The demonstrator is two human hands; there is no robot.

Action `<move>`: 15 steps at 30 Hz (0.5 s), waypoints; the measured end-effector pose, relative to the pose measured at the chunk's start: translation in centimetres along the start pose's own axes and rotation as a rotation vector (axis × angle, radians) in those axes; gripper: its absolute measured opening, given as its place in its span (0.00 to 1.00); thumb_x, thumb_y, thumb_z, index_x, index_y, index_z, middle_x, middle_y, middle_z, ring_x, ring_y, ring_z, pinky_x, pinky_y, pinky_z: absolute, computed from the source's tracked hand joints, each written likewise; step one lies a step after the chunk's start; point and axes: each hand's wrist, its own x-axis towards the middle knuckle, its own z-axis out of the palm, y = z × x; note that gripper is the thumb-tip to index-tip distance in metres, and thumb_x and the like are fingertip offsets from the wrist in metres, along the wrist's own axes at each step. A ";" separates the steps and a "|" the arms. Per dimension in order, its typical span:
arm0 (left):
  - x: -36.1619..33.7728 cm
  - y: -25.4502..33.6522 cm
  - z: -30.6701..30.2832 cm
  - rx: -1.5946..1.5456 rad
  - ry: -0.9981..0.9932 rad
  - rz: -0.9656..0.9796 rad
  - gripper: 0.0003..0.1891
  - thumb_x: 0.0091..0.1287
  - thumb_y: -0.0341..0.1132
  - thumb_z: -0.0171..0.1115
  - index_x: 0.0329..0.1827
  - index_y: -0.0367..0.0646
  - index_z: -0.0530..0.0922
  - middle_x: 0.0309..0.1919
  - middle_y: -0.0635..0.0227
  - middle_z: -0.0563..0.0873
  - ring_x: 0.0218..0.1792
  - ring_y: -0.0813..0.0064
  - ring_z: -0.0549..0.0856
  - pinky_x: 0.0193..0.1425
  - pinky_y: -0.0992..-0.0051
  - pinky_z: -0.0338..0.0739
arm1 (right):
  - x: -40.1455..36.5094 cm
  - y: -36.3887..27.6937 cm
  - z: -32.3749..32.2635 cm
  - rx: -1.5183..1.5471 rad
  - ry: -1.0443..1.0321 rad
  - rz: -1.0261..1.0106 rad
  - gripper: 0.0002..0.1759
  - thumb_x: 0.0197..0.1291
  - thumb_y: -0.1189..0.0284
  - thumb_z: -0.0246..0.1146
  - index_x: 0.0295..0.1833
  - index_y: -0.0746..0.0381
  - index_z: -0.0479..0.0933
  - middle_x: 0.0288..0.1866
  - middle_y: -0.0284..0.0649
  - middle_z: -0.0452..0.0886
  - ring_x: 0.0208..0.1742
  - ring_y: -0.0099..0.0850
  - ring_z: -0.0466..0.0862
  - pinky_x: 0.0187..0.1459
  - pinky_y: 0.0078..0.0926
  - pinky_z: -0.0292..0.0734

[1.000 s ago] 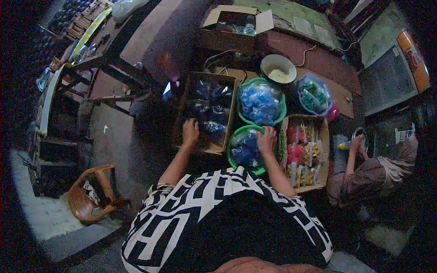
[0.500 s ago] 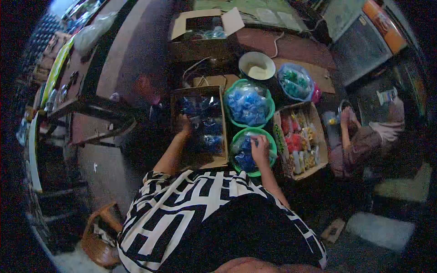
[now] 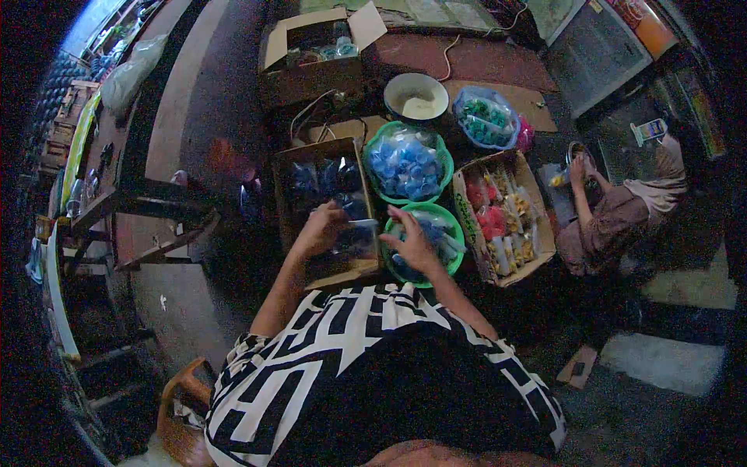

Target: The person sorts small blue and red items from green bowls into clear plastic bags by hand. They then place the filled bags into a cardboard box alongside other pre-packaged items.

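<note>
Over the cardboard box [image 3: 333,274] of dark blue packets, my left hand [image 3: 325,226] has its fingers closed on a small pale item [image 3: 362,223] that sticks out to the right. My right hand [image 3: 411,243] hovers at the left part of the lower green basket [image 3: 459,263], thumb and fingers spread, with nothing visible between them. Dark blue pieces in clear plastic lie in that basket, partly hidden by the hand. Just above it stands another green basket [image 3: 447,167] filled with light blue pieces [image 3: 408,167].
A box [image 3: 545,261] of red and yellow packets stands right of the baskets. Behind are a white bowl [image 3: 416,97], a blue basket [image 3: 486,117] with green pieces and an open carton [image 3: 311,82]. Another person [image 3: 615,210] sits at the right.
My left hand has moved toward the box's right side, the pale item now showing. My right hand has shifted left and its fingers have spread. The view has shifted slightly.
</note>
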 end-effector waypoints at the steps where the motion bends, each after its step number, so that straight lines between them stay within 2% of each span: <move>1: -0.2 1.8 0.9 -0.011 -0.008 0.096 0.05 0.50 0.29 0.58 0.30 0.41 0.77 0.34 0.57 0.79 0.38 0.54 0.77 0.40 0.65 0.73 | 0.4 -0.9 -0.2 0.189 -0.056 0.044 0.16 0.47 0.74 0.63 0.44 0.62 0.75 0.44 0.41 0.75 0.48 0.35 0.74 0.50 0.30 0.68; 2: -0.5 3.6 1.8 -0.021 -0.014 0.191 0.05 0.49 0.28 0.58 0.30 0.40 0.77 0.34 0.58 0.79 0.36 0.54 0.78 0.39 0.68 0.73 | 0.7 -0.7 -0.5 0.188 -0.064 0.042 0.16 0.47 0.74 0.63 0.44 0.62 0.75 0.44 0.41 0.75 0.48 0.35 0.74 0.50 0.30 0.68; 3: -2.1 8.4 2.4 0.214 0.014 0.303 0.06 0.47 0.25 0.58 0.30 0.38 0.76 0.31 0.58 0.79 0.34 0.56 0.78 0.37 0.69 0.73 | 1.1 -0.4 -0.8 0.163 -0.152 0.016 0.16 0.45 0.74 0.64 0.44 0.60 0.76 0.43 0.41 0.76 0.46 0.37 0.75 0.49 0.31 0.69; 4: -2.1 9.5 2.9 0.212 0.023 0.299 0.06 0.47 0.25 0.58 0.30 0.38 0.76 0.31 0.58 0.79 0.34 0.56 0.78 0.37 0.69 0.73 | 1.6 0.0 -1.2 0.139 -0.239 -0.011 0.16 0.44 0.73 0.65 0.43 0.59 0.76 0.43 0.41 0.77 0.45 0.38 0.76 0.49 0.33 0.69; 5: -1.7 10.2 3.1 0.201 0.022 0.363 0.07 0.46 0.24 0.59 0.30 0.38 0.76 0.30 0.58 0.78 0.33 0.56 0.78 0.36 0.69 0.73 | 2.1 0.9 -1.6 0.037 -0.182 -0.187 0.13 0.41 0.75 0.65 0.38 0.59 0.78 0.39 0.41 0.78 0.39 0.36 0.78 0.47 0.33 0.70; 6: -1.4 10.7 3.5 0.190 0.021 0.427 0.09 0.44 0.23 0.59 0.30 0.38 0.76 0.29 0.57 0.78 0.32 0.57 0.79 0.35 0.68 0.73 | 2.1 0.6 -2.6 0.038 -0.190 -0.191 0.13 0.41 0.75 0.65 0.38 0.59 0.78 0.39 0.41 0.78 0.39 0.36 0.78 0.47 0.33 0.70; 8: -1.7 11.4 5.4 0.154 0.022 0.383 0.11 0.42 0.23 0.60 0.32 0.38 0.77 0.29 0.58 0.78 0.32 0.59 0.79 0.35 0.68 0.72 | 2.1 -0.8 -4.8 -0.114 -0.047 -0.412 0.11 0.39 0.78 0.63 0.34 0.60 0.79 0.39 0.41 0.78 0.37 0.36 0.78 0.45 0.32 0.70; 10: -3.1 11.6 7.5 0.305 0.131 0.527 0.10 0.57 0.32 0.52 0.38 0.37 0.76 0.34 0.63 0.79 0.37 0.73 0.78 0.44 0.75 0.71 | 0.7 0.1 -5.7 -0.116 0.010 -0.389 0.11 0.39 0.81 0.59 0.32 0.58 0.80 0.37 0.41 0.77 0.38 0.37 0.76 0.44 0.33 0.69; 11: -2.9 8.9 8.9 0.142 0.042 0.359 0.12 0.54 0.31 0.54 0.41 0.39 0.75 0.37 0.63 0.78 0.40 0.72 0.77 0.46 0.74 0.71 | -0.2 1.7 -6.1 -0.223 -0.014 -0.359 0.14 0.38 0.82 0.57 0.33 0.57 0.80 0.37 0.41 0.77 0.40 0.38 0.75 0.45 0.34 0.69; 12: -3.0 7.5 9.9 0.142 0.041 0.355 0.12 0.54 0.31 0.54 0.41 0.39 0.75 0.37 0.63 0.78 0.40 0.72 0.77 0.46 0.74 0.71 | -1.2 3.5 -6.3 -0.331 -0.036 -0.329 0.16 0.37 0.83 0.56 0.33 0.56 0.80 0.37 0.41 0.76 0.42 0.39 0.74 0.46 0.34 0.69; 14: -3.3 5.2 11.8 0.579 0.081 0.616 0.08 0.45 0.28 0.60 0.30 0.42 0.78 0.31 0.63 0.78 0.36 0.61 0.76 0.38 0.66 0.71 | -3.5 7.6 -6.0 -0.387 -0.079 -0.291 0.18 0.36 0.85 0.54 0.33 0.56 0.80 0.37 0.41 0.73 0.44 0.38 0.71 0.46 0.34 0.68; 15: -3.6 4.7 12.6 0.074 0.001 0.282 0.09 0.44 0.28 0.61 0.31 0.43 0.78 0.32 0.64 0.78 0.38 0.62 0.76 0.40 0.66 0.71 | -4.6 7.9 -6.2 -0.406 -0.134 -0.297 0.19 0.33 0.85 0.57 0.34 0.56 0.80 0.36 0.40 0.73 0.43 0.38 0.71 0.46 0.33 0.67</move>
